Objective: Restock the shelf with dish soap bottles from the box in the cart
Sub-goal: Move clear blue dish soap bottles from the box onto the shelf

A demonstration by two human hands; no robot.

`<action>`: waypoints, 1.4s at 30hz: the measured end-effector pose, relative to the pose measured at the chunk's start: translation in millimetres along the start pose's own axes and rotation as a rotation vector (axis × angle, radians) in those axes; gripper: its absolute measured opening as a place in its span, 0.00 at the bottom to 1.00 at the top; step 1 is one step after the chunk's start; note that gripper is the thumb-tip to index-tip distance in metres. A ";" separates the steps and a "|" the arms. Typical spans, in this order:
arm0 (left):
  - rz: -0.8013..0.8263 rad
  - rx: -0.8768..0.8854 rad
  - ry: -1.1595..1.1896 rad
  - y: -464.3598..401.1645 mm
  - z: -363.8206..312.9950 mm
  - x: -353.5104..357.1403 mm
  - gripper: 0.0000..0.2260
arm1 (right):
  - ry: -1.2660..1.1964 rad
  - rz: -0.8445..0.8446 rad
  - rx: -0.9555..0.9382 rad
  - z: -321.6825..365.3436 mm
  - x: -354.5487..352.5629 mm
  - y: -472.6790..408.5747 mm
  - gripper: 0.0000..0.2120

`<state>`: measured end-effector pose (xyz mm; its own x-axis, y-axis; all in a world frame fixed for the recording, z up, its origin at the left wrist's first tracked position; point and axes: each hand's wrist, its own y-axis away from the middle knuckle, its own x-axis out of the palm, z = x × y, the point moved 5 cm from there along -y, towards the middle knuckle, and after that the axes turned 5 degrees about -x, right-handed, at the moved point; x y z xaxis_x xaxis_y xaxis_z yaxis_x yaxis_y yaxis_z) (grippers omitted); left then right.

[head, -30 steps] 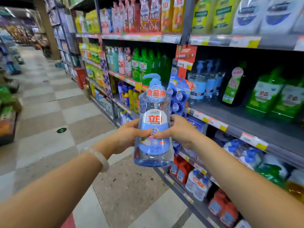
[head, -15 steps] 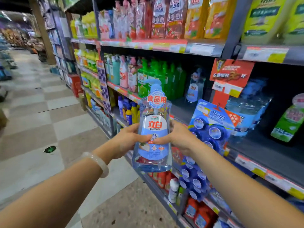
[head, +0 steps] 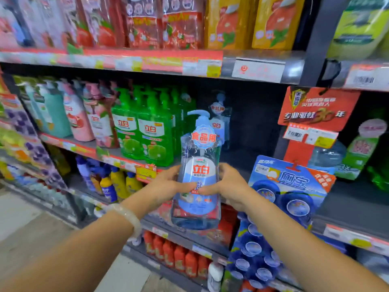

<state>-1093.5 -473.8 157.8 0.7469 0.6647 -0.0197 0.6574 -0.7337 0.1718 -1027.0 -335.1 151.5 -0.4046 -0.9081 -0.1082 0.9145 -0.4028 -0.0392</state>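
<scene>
A clear blue dish soap bottle (head: 197, 171) with a pump top and a white and blue label is held upright in front of the middle shelf (head: 347, 209). My left hand (head: 166, 185) grips its left side and my right hand (head: 228, 186) grips its right side, thumbs meeting on the label. One matching clear bottle (head: 220, 123) stands deep in a dark gap of that shelf, right of the green bottles (head: 143, 131). The cart and the box are out of view.
A hanging strip of blue toilet-cleaner packs (head: 280, 199) dangles from a red promo sign (head: 315, 108) just right of my right hand. Pink and teal bottles (head: 69, 114) fill the shelf's left end. Red bottles (head: 181, 258) line a lower shelf; refill pouches (head: 181, 22) fill the top one.
I have moved closer and turned toward the shelf. The bottle, held in both hands throughout, now sits in front of the dark gap beside the green bottles.
</scene>
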 end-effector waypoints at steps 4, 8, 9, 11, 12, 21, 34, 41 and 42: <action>0.050 0.070 -0.038 -64.0 -11.8 -14.1 0.20 | 0.032 -0.083 -0.065 -0.5 -13.9 -53.2 0.30; 0.093 0.113 -0.053 -125.4 -22.2 -22.7 0.24 | 0.035 -0.161 -0.126 -5.2 -26.8 -105.0 0.35; 0.103 0.117 -0.075 -139.7 -23.6 -24.0 0.25 | 0.051 -0.184 -0.137 -7.6 -29.7 -116.3 0.36; 0.100 0.137 -0.114 -162.7 -24.5 -27.5 0.27 | 0.090 -0.217 -0.170 -12.2 -32.9 -134.9 0.35; 0.093 0.148 -0.133 -175.8 -25.1 -29.4 0.28 | 0.109 -0.232 -0.184 -14.7 -35.2 -145.6 0.34; 0.125 0.211 -0.258 -257.7 -23.5 -34.1 0.32 | 0.296 -0.396 -0.050 -33.1 -53.9 -200.9 0.32; 0.167 0.204 -0.288 -302.8 -16.4 -32.3 0.39 | 0.442 -0.427 0.166 -38.7 -58.6 -226.5 0.37; 0.147 0.132 -0.192 -304.0 -10.7 -26.5 0.37 | 0.446 -0.442 0.183 -41.0 -60.0 -225.1 0.40; 0.143 0.120 -0.191 -303.8 -10.7 -26.4 0.37 | 0.448 -0.442 0.180 -40.4 -59.7 -224.8 0.41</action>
<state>-1314.0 -266.9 116.7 0.8308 0.5229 -0.1907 0.5426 -0.8372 0.0684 -1208.1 -185.7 126.7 -0.6641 -0.5321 -0.5252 0.6311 -0.7756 -0.0122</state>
